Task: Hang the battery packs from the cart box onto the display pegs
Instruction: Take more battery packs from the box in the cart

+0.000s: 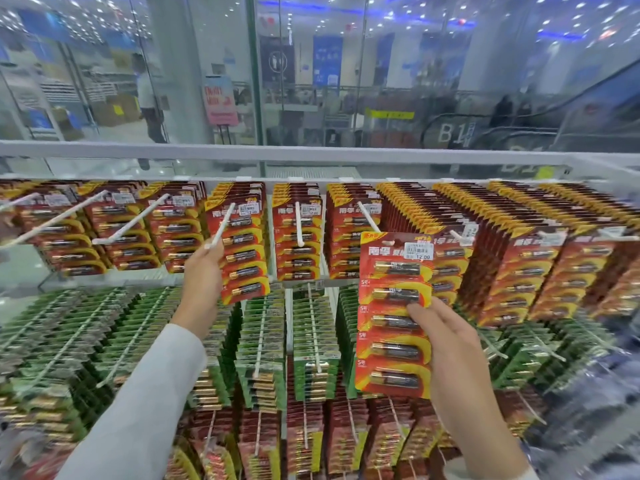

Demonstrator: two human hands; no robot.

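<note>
where glass backs the pegs, red packs hang — green packs below.

Fingers of right hand hidden behind battery pack; left hand fingertips hidden at peg tip; lower-right packs blurred; price sticker print illegible.

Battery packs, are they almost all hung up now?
Partly. Done: the top-row packs on the right fill their pegs. In hand: the right hand holds one red battery pack, not yet hung, while the left hand grips a white peg by its tip. Left: that peg and the neighbouring peg show bare length. The cart box is out of view, so the remaining count is unknown.
</note>
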